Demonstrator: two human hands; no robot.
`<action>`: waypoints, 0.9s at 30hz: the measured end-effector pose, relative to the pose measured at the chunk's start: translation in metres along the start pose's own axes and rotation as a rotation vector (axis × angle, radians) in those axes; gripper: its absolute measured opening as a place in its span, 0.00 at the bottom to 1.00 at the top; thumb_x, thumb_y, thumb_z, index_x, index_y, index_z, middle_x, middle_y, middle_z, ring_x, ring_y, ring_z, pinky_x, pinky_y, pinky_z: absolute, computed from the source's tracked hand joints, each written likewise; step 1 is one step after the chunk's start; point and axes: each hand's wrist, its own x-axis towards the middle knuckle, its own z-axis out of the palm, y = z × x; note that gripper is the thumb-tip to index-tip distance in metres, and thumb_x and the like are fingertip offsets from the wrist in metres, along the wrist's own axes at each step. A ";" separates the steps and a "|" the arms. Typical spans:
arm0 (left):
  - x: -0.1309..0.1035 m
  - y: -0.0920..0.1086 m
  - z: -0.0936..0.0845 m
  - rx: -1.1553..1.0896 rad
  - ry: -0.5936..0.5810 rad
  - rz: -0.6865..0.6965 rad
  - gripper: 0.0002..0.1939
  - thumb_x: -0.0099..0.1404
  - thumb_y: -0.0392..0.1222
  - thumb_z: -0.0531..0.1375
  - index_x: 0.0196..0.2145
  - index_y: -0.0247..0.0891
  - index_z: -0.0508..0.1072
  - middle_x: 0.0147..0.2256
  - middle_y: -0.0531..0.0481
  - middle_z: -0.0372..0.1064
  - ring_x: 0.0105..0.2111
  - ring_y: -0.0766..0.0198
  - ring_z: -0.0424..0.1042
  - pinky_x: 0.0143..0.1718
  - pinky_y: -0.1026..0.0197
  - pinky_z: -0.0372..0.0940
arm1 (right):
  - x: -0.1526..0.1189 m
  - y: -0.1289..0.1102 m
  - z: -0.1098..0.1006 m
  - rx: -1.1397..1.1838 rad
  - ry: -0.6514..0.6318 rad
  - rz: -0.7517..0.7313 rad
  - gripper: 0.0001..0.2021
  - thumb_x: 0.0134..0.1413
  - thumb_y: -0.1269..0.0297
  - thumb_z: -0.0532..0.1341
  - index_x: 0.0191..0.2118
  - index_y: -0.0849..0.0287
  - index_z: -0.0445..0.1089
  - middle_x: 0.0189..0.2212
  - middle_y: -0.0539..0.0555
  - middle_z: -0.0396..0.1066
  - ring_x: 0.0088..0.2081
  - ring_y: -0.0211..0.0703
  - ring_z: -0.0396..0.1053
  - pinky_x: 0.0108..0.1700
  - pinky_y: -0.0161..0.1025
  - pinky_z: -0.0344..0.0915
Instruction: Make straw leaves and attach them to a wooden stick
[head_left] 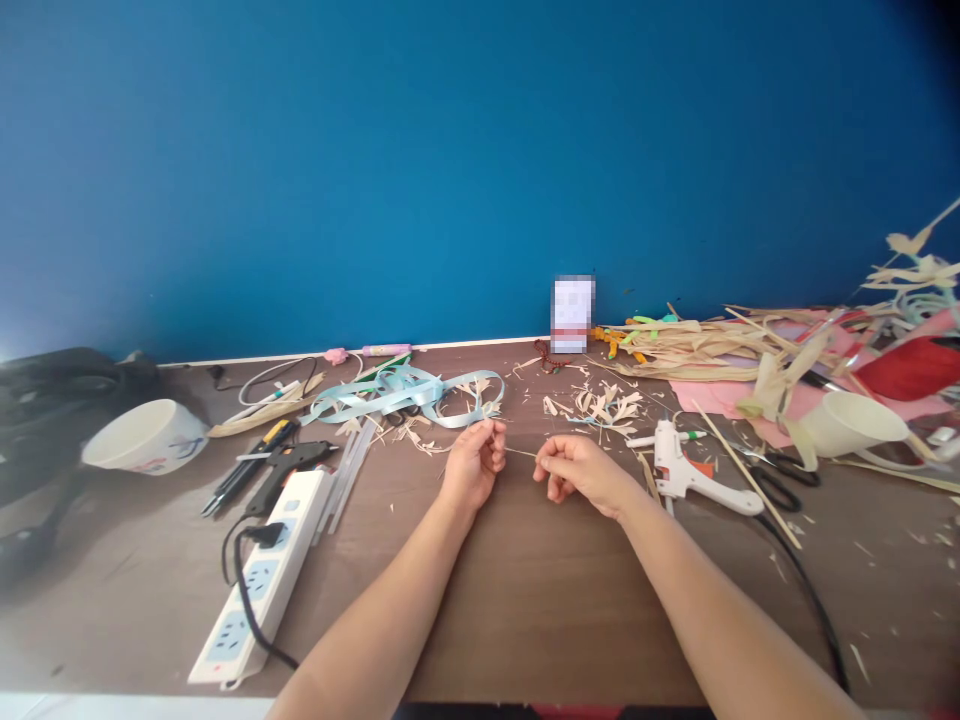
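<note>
A thin pale strand runs between my two hands just above the brown table. My left hand is closed, its thumb and fingers pinching one end of the strand. The other end is pinched by my right hand, with its fingers curled inward. Behind my left hand lies a loose heap of light blue ribbon. Pale dry scraps are scattered beyond my right hand. A white glue gun rests to the right of that hand.
Left are a power strip with a plugged-in cable, a dark glue gun, clear glue sticks and a white bowl. On the right lie scissors, a cup and piled dry strips. A blue wall stands behind.
</note>
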 end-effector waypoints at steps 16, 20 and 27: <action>-0.011 -0.011 0.007 0.875 -0.158 0.196 0.17 0.56 0.48 0.54 0.32 0.32 0.74 0.17 0.54 0.59 0.18 0.71 0.56 0.20 0.68 0.51 | -0.003 -0.008 -0.021 -0.454 0.291 -0.293 0.07 0.49 0.61 0.54 0.31 0.58 0.64 0.19 0.46 0.62 0.20 0.34 0.60 0.24 0.32 0.58; -0.016 -0.008 0.012 0.939 -0.218 0.209 0.17 0.56 0.49 0.53 0.29 0.33 0.73 0.15 0.54 0.59 0.17 0.71 0.55 0.20 0.68 0.50 | -0.003 -0.008 -0.017 -0.482 0.339 -0.383 0.07 0.50 0.61 0.53 0.31 0.57 0.64 0.20 0.48 0.63 0.21 0.35 0.61 0.26 0.33 0.59; -0.017 -0.007 0.014 0.809 -0.252 0.039 0.17 0.56 0.49 0.54 0.34 0.32 0.71 0.15 0.54 0.62 0.14 0.73 0.52 0.17 0.70 0.48 | -0.007 -0.013 -0.012 -0.397 0.421 -0.425 0.07 0.52 0.60 0.51 0.32 0.58 0.62 0.22 0.49 0.64 0.23 0.36 0.63 0.27 0.34 0.60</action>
